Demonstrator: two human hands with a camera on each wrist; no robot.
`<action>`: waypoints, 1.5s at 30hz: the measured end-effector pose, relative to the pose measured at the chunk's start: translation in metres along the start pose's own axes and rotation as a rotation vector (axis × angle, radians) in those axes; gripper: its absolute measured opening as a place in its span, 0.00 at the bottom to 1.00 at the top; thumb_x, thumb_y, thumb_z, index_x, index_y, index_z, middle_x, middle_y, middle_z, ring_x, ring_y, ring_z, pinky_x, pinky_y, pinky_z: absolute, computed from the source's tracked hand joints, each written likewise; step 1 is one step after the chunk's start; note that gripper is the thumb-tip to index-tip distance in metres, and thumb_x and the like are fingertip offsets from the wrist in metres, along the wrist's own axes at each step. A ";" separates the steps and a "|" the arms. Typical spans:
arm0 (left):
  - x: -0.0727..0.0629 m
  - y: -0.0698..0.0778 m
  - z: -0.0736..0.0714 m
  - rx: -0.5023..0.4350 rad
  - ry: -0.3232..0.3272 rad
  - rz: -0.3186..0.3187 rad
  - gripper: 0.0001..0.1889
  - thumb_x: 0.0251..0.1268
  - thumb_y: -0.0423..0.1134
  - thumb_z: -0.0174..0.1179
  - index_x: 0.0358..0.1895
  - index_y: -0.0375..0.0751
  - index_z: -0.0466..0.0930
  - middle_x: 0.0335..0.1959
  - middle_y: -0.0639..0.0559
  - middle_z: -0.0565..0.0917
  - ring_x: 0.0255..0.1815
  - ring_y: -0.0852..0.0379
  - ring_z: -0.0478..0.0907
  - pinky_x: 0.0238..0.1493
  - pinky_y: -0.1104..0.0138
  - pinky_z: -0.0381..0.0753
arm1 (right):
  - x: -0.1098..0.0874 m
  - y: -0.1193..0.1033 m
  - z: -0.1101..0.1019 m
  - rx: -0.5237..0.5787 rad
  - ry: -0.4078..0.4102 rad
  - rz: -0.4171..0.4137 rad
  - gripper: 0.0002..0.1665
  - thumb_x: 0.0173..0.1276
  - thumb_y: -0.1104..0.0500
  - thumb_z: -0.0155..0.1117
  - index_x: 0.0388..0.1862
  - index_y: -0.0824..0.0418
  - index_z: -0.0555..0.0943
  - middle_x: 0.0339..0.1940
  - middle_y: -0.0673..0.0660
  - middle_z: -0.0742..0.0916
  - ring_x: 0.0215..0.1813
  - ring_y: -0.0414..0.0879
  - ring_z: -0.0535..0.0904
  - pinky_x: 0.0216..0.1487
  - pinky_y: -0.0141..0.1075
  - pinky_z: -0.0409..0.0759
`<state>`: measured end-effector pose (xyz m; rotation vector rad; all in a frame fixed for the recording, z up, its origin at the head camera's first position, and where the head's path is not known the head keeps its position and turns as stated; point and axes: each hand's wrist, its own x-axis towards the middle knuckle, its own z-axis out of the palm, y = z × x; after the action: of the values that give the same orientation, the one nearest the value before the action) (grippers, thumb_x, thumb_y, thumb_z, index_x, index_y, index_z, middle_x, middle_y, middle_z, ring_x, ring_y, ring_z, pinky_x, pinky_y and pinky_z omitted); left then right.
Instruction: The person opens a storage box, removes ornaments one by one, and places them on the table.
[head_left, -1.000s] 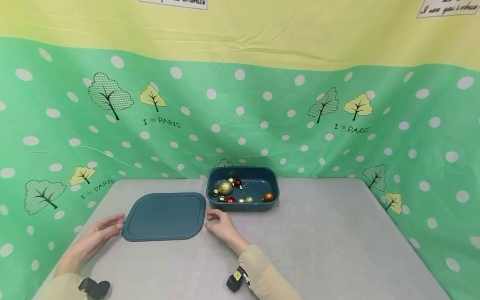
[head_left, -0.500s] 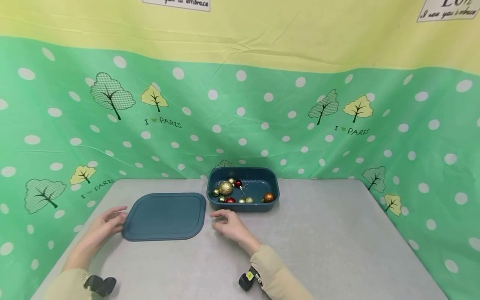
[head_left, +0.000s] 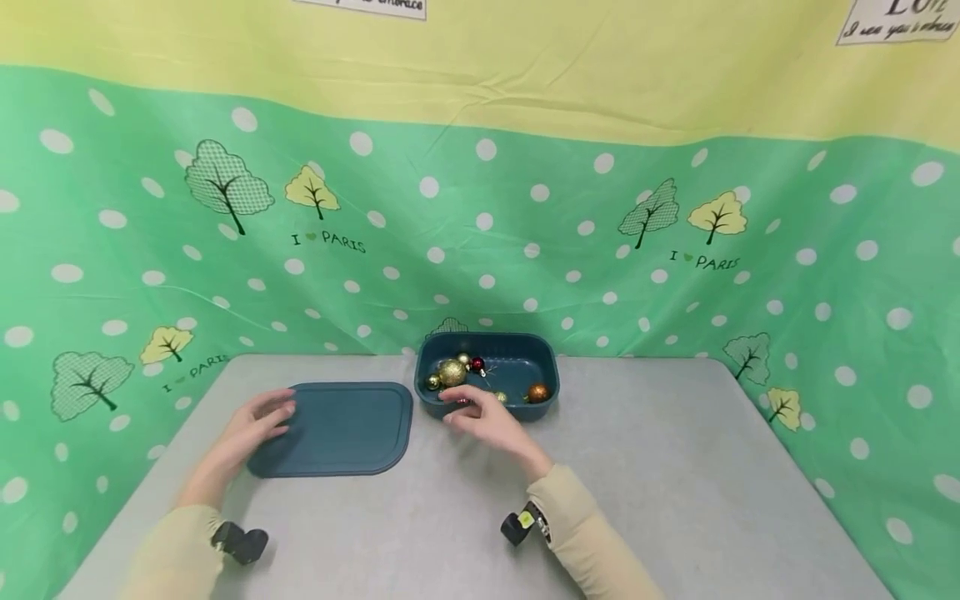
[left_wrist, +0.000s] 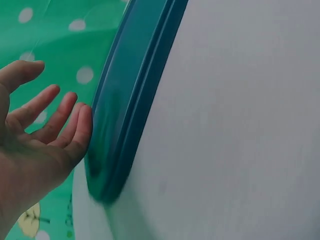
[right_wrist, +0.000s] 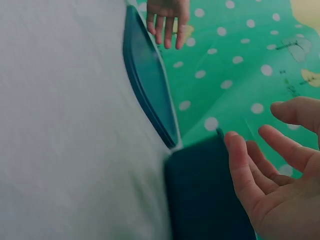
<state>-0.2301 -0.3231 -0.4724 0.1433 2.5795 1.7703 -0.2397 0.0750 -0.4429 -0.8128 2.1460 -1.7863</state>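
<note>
A dark teal lid (head_left: 345,429) lies flat on the table, left of a matching teal box (head_left: 551,408). My left hand (head_left: 251,433) hovers over the lid's left end, fingers loosely bent and holding nothing; the left wrist view shows the lid (left_wrist: 125,100) beside its fingertips. At the box's near left rim is my right hand (head_left: 487,421), with thumb and fingers apart and nothing between them. Inside the box are several small baubles: a large gold bauble (head_left: 452,372), a dark red bauble (head_left: 477,364) and an orange bauble (head_left: 537,392) among them. The right hand hides some.
A grey table (head_left: 660,483) carries the box and lid. Behind and beside it hangs a green and yellow curtain (head_left: 525,208) printed with dots and trees, close to the box's far side. Each wrist wears a small black camera (head_left: 517,527).
My left hand has moved right from beside the lid to over its left end. My right hand has left the lid's right edge and moved right and forward to the box. Lid and box stay put.
</note>
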 end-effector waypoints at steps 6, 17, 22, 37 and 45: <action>0.018 0.010 0.027 -0.043 -0.045 0.005 0.29 0.75 0.39 0.52 0.70 0.23 0.56 0.66 0.25 0.63 0.53 0.70 0.71 0.54 0.64 0.77 | -0.003 -0.001 -0.020 0.040 0.046 0.003 0.22 0.70 0.72 0.53 0.62 0.77 0.69 0.59 0.77 0.74 0.53 0.67 0.78 0.50 0.58 0.76; 0.043 0.020 0.077 -0.061 -0.115 0.049 0.30 0.72 0.37 0.55 0.72 0.29 0.56 0.68 0.28 0.62 0.66 0.33 0.63 0.56 0.65 0.74 | -0.013 0.005 -0.046 0.003 0.188 0.011 0.23 0.69 0.72 0.53 0.63 0.74 0.70 0.57 0.71 0.76 0.50 0.66 0.80 0.43 0.43 0.82; 0.053 0.025 0.100 -0.070 -0.162 0.063 0.33 0.71 0.39 0.57 0.73 0.33 0.55 0.69 0.29 0.61 0.67 0.33 0.62 0.62 0.54 0.70 | -0.014 0.005 -0.055 -0.028 0.206 -0.009 0.22 0.68 0.72 0.54 0.61 0.75 0.72 0.53 0.72 0.78 0.47 0.70 0.79 0.42 0.47 0.82; 0.080 0.049 0.146 -0.055 -0.291 0.033 0.49 0.64 0.46 0.65 0.79 0.50 0.39 0.77 0.38 0.44 0.71 0.31 0.53 0.64 0.42 0.60 | -0.005 0.009 -0.073 -0.074 0.157 0.006 0.19 0.69 0.73 0.54 0.58 0.75 0.73 0.50 0.70 0.80 0.48 0.73 0.77 0.45 0.58 0.78; 0.091 0.056 0.156 -0.046 -0.347 0.066 0.50 0.61 0.44 0.67 0.79 0.48 0.40 0.77 0.37 0.36 0.72 0.27 0.43 0.64 0.41 0.59 | -0.002 -0.016 -0.074 -0.180 -0.025 0.084 0.17 0.70 0.70 0.55 0.57 0.74 0.75 0.48 0.75 0.80 0.47 0.65 0.79 0.48 0.60 0.75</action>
<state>-0.3077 -0.1506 -0.4725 0.4930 2.3119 1.6490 -0.2715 0.1355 -0.4109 -0.7683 2.3128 -1.5523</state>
